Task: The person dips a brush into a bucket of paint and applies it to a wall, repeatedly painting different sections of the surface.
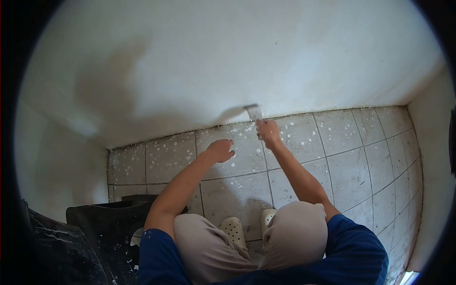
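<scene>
My right hand (269, 132) is wrapped round the handle of a scraper (254, 112), most of which its fingers hide. The scraper's pale, flared blade points up toward the foot of the white wall (228, 61), slightly smeared by motion. To the left, my left hand (221, 150) hovers over the tiles with nothing in it, its fingers loosely bent and the thumb apart. White specks and spots dot the grey tiled floor (237, 185), thickest along the wall's base.
A black, paint-spattered piece of furniture or plastic container (102, 228) stands close at the left. Side walls meet the floor at both ends. My cream clogs (232, 229) rest on the tiles between my bent knees. Shadows of me fall on the wall.
</scene>
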Demonstrator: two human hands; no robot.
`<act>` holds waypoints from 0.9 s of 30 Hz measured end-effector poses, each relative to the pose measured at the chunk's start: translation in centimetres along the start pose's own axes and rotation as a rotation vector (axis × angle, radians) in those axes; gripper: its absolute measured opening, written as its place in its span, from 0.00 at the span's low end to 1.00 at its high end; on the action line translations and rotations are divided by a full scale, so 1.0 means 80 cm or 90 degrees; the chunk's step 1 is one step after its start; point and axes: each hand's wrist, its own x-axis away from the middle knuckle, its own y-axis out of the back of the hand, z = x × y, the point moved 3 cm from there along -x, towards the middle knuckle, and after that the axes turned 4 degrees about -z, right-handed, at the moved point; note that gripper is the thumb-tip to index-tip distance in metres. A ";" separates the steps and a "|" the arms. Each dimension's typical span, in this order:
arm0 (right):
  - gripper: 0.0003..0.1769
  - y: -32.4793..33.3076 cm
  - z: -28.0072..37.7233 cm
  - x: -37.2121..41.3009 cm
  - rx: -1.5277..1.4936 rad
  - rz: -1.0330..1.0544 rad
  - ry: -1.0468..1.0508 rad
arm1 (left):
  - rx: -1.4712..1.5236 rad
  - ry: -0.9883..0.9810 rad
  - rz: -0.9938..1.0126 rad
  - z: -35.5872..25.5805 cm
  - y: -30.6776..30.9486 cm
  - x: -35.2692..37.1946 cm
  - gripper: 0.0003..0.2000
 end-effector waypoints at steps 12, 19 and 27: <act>0.15 0.025 0.010 0.044 -0.069 -0.005 -0.040 | 0.008 -0.002 -0.007 0.010 -0.005 0.001 0.23; 0.14 0.066 0.169 0.065 -0.165 0.026 0.048 | 0.013 -0.048 -0.028 0.002 -0.013 -0.009 0.22; 0.14 0.082 0.250 0.091 -0.226 -0.022 0.201 | 0.080 -0.071 -0.072 -0.018 0.007 -0.014 0.20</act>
